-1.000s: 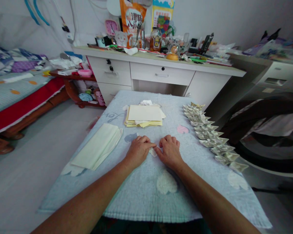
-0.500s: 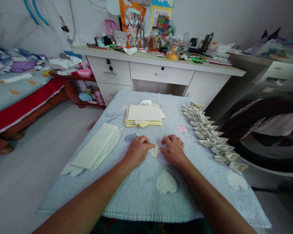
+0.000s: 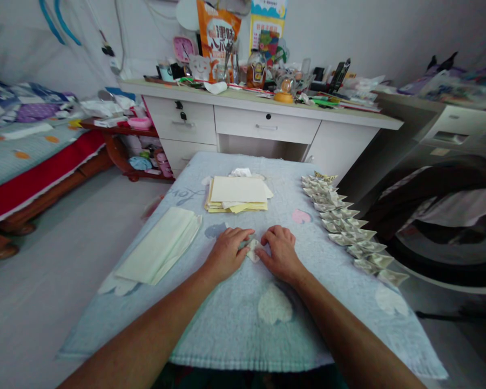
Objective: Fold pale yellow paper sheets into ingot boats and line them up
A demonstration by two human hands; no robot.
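A small folded piece of paper (image 3: 253, 252) lies on the cloth-covered table between my hands. My left hand (image 3: 228, 250) grips its left edge, thumb and index finger close together there. From the other side my right hand (image 3: 281, 251) has its thumb on the paper and its fingers curled around the right edge. Several folded paper boats (image 3: 342, 225) stand in a row along the table's right side. Beyond my hands sits a stack of paper sheets (image 3: 238, 190), cream and yellow. To the left rests a pale green folded stack of paper (image 3: 157, 246).
A blue patterned cloth (image 3: 227, 329) covers the table. Behind it stands a white desk (image 3: 267, 121) crowded with jars, bags and a pink clock (image 3: 183, 49). A washing machine (image 3: 449, 178) is close on the right, a bed (image 3: 32, 156) on the left.
My right hand has moved left onto the paper, and its thumb now touches it. My left index finger has lifted off the paper's top, and the thumb is at its edge.
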